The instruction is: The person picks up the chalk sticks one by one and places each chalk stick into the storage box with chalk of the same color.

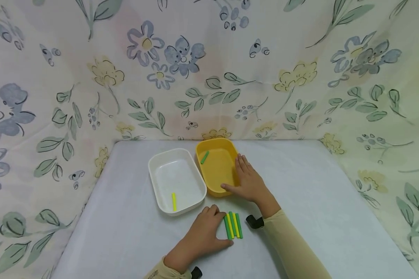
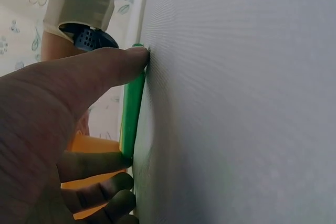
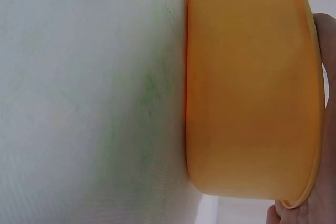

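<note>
Left fingers (image 2: 94,165), parted wide, span a green stick (image 2: 133,111), touching its ends.

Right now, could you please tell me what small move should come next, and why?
I'd probably have the left hand lift the leftmost green stick toward the yellow tray: thumb and forefinger are at the stick's ends, and that tray holds another green stick.

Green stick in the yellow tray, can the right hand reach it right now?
Likely yes: the right hand is at the yellow tray, and nothing covers the green stick inside.
</note>
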